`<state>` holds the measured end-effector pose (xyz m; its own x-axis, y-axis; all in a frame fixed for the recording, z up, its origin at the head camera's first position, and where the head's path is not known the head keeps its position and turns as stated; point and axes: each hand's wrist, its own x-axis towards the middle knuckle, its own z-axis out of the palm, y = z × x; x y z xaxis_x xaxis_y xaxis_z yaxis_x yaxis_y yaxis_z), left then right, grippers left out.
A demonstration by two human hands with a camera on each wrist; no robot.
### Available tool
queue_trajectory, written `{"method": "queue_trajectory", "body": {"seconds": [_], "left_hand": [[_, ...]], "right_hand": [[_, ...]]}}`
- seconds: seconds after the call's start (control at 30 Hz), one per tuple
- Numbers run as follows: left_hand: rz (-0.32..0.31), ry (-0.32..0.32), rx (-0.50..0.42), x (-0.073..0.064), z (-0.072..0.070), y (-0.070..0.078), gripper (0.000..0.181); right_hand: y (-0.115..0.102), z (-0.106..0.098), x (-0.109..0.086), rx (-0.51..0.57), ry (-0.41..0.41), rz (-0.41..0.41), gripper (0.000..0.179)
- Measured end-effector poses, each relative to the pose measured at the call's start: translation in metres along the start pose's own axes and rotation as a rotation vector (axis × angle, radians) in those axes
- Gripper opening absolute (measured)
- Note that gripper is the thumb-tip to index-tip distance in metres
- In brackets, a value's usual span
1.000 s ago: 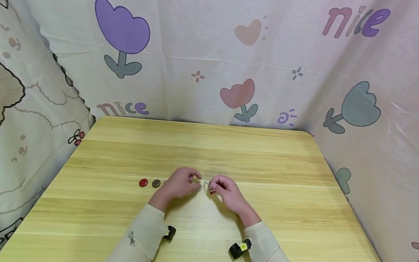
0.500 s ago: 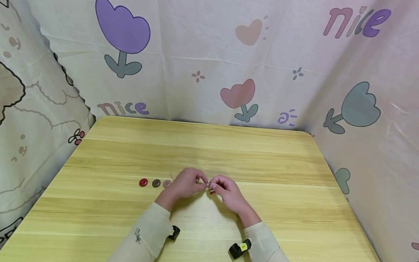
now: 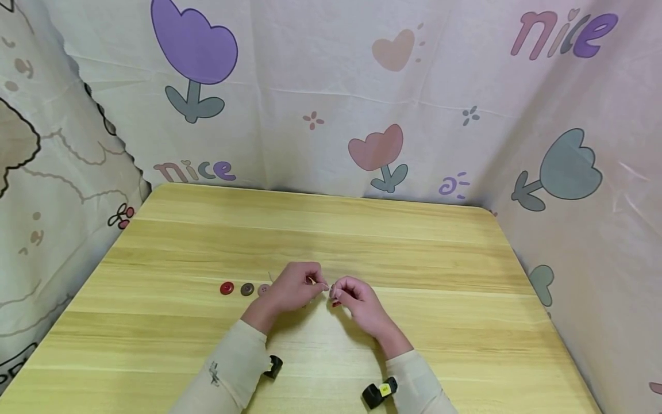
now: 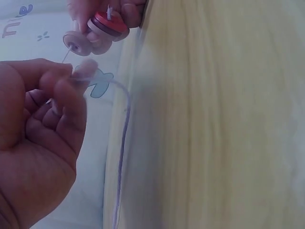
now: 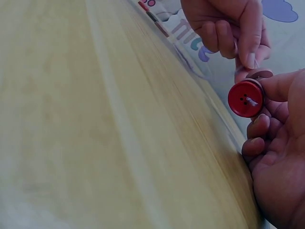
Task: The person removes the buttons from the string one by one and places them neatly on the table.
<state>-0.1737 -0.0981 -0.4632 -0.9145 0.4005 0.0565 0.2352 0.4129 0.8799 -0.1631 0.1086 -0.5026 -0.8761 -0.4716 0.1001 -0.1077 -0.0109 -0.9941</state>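
Note:
My left hand (image 3: 292, 288) pinches a white string (image 4: 125, 129) between thumb and fingertips, close beside the buttons in the other hand. A long length of that string trails down from the left fingers. My right hand (image 3: 362, 303) holds a small set of threaded buttons. Among them are a red button (image 5: 245, 98) with a knot at its holes and a pinkish button (image 4: 77, 43), out of whose middle the string runs to the left fingers. A dark layer shows behind the red one.
On the wooden table (image 3: 414, 247), left of the hands, lie a red button (image 3: 226, 288), a brown button (image 3: 247, 289) and a pink button (image 3: 264, 289) in a row. A printed cloth (image 3: 289, 57) hangs behind the table.
The left hand has moved right to the buttons, its fingers closing on the string, then drawn slightly back. The loose pink button has come into view. The right hand has stayed in place.

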Motion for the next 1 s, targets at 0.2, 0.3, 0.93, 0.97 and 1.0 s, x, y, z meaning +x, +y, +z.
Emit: {"method": "queue_trajectory", "body": {"seconds": [0.2, 0.3, 0.93, 0.97, 1.0], "left_hand": [[-0.071, -0.028, -0.076, -0.0013, 0.0008, 0.0023, 0.006], [-0.055, -0.009, -0.008, -0.0018, 0.0011, 0.0011, 0.011], [-0.031, -0.003, 0.037, -0.003, 0.0025, 0.0009, 0.023], [-0.039, 0.0, 0.039, -0.0034, 0.0018, 0.0009, 0.023], [-0.041, 0.003, 0.039, -0.0038, 0.001, 0.0008, 0.022]], "right_hand": [[-0.0011, 0.0003, 0.0002, 0.007, 0.001, 0.002, 0.016], [-0.0014, -0.0001, 0.0001, 0.005, 0.001, -0.006, 0.016], [-0.0012, -0.0005, -0.0007, -0.016, -0.014, -0.023, 0.017], [-0.0015, -0.0005, -0.0007, -0.014, -0.014, -0.018, 0.017], [-0.0015, -0.0005, -0.0006, -0.013, -0.013, -0.011, 0.017]]}}
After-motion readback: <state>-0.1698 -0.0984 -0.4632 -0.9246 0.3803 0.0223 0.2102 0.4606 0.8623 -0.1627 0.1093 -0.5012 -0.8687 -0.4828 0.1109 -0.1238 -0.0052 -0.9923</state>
